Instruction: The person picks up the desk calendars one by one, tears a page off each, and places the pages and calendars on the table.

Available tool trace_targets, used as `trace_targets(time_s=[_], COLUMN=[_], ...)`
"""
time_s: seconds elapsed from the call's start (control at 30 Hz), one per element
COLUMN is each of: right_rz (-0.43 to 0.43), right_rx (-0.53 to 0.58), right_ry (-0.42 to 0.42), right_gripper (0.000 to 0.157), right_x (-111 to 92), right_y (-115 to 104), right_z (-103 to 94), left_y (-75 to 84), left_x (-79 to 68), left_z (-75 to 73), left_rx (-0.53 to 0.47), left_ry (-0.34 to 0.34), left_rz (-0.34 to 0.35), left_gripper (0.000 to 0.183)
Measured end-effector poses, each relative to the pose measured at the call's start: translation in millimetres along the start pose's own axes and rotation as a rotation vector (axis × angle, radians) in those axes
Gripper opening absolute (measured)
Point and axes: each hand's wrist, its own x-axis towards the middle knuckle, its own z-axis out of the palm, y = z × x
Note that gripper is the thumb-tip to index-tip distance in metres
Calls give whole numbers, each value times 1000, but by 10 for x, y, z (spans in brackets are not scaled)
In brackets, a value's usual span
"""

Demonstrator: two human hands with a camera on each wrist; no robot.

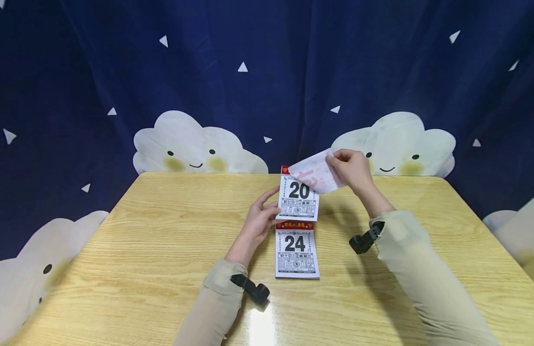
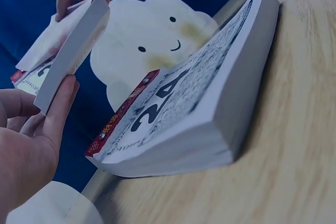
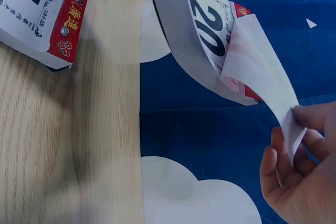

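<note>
My left hand (image 1: 259, 218) holds a thick tear-off calendar (image 1: 298, 204) off the table by its left side, thumb over the front and fingers behind. Its front shows a black 20 under a red header strip. With thumb and fingers my right hand (image 1: 352, 168) pinches the outer end of a thin calendar page (image 3: 265, 72). The page slants up to the right across the header, its pinkish print showing. How much of it is still joined at the header cannot be told. Nearer me, a second tear-off calendar (image 1: 296, 262), showing 24, lies on the table.
Both calendars are over a light wooden table (image 1: 163, 240), the held one near its far edge. Behind that edge hangs a dark blue curtain (image 1: 267, 72) with white clouds and triangles. A black wrist camera (image 1: 255, 290) sits on the left sleeve, another camera (image 1: 364, 240) on the right.
</note>
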Motion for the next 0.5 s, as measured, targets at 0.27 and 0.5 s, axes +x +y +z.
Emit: trace_targets(time_s=[0.27, 0.5], right_rz=[77, 98], right_rx=[64, 202], right_ry=[68, 32], right_gripper=[30, 35], right_x=[24, 39], right_y=[50, 46], right_z=[-102, -144], left_y=[38, 50], left_x=[9, 5], left_z=[-61, -74], left_rx=[-63, -30], left_ry=[77, 68], left_rz=[9, 4], left_gripper=[63, 63])
